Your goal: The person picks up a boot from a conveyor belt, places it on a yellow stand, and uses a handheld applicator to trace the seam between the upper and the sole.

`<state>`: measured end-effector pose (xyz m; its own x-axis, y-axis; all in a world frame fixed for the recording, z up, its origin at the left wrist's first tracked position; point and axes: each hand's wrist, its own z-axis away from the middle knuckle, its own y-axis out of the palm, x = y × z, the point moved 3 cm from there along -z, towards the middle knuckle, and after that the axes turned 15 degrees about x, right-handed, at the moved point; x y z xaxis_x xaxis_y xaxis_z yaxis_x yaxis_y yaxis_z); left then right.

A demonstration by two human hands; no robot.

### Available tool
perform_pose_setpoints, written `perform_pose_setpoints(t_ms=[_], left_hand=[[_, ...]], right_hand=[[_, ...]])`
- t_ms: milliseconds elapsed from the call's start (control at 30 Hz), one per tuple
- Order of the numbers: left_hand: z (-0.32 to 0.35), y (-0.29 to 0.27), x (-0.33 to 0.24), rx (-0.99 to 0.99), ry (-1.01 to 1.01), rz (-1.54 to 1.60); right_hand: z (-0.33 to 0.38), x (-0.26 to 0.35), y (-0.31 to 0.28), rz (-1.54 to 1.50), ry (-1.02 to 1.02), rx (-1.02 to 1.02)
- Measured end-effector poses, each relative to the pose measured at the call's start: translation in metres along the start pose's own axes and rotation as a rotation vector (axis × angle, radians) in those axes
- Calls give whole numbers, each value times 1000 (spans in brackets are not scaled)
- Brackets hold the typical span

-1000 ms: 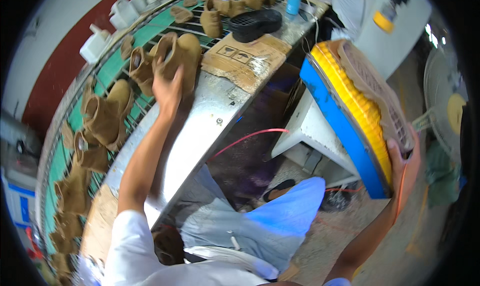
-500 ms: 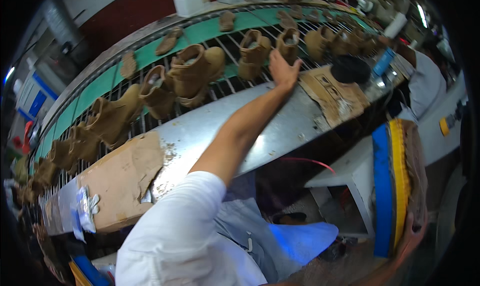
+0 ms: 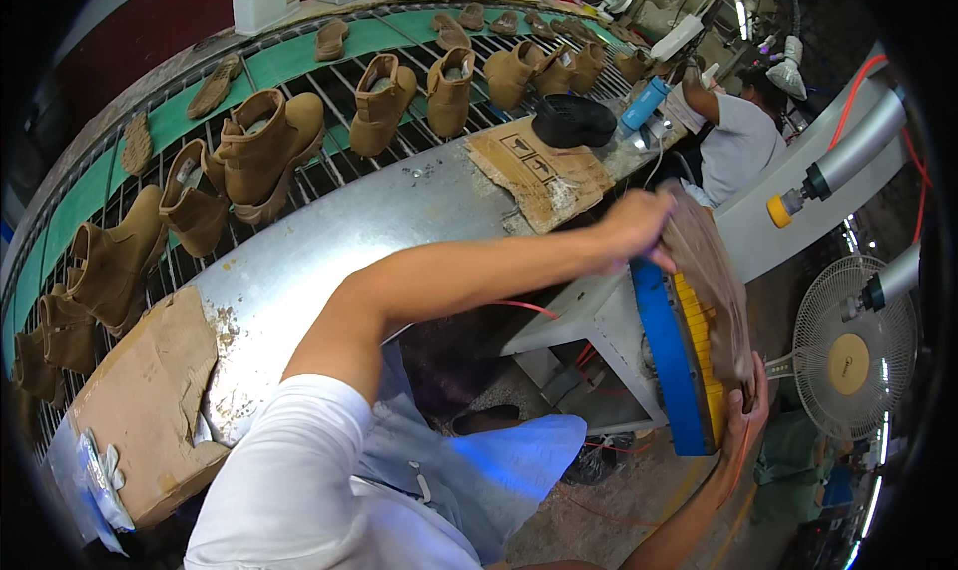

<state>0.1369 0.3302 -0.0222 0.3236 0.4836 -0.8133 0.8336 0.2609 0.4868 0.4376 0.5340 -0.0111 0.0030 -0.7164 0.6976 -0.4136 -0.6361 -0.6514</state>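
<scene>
A brown, fabric-like sheet [image 3: 707, 276] lies along the yellow ribbed face [image 3: 696, 330] of a blue-rimmed piece of equipment [image 3: 659, 360] on my right. At its upper edge my left hand [image 3: 637, 229] grips the sheet with bent fingers, slightly blurred. Lower down, my right hand [image 3: 748, 410] is closed around the sheet's bottom end, thumb on the near side. Brown ankle boots [image 3: 382, 106] stand on a wire rack beyond my left arm, one boot [image 3: 450, 93] among them upright near the metal ledge. What lies behind the sheet is hidden.
A metal ledge [image 3: 329, 231] runs before the rack, bearing cardboard [image 3: 539, 171], a black sole-shaped piece [image 3: 574, 121] and a blue bottle [image 3: 646, 103]. Soles [image 3: 215, 86] lie on the green strip. A fan [image 3: 853, 345] stands at right; a co-worker [image 3: 743, 136] sits beyond.
My left hand has left a boot on the rack and come over to the upper edge of the brown sheet. My right hand stays at the sheet's lower end. The view has swung right.
</scene>
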Motion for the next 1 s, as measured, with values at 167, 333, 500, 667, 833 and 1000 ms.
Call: perform_pose_setpoints(t_ms=[167, 333, 500, 667, 833, 1000], left_hand=[[18, -82, -126, -423, 373, -92], [70, -269, -266, -622, 522, -300], [101, -323, -297, -1048, 442, -304], [138, -335, -342, -1199, 570, -440], [219, -347, -376, -1276, 555, -743], [341, -286, -335, -1246, 648, -935]], right_hand=[[12, 9, -10, 50, 34, -54], [2, 9, 8, -30, 11, -44], [8, 10, -1, 39, 34, -59], [6, 10, -2, 61, 39, -45], [4, -1, -1, 91, 34, -15], [11, -23, -10, 399, 47, -40]])
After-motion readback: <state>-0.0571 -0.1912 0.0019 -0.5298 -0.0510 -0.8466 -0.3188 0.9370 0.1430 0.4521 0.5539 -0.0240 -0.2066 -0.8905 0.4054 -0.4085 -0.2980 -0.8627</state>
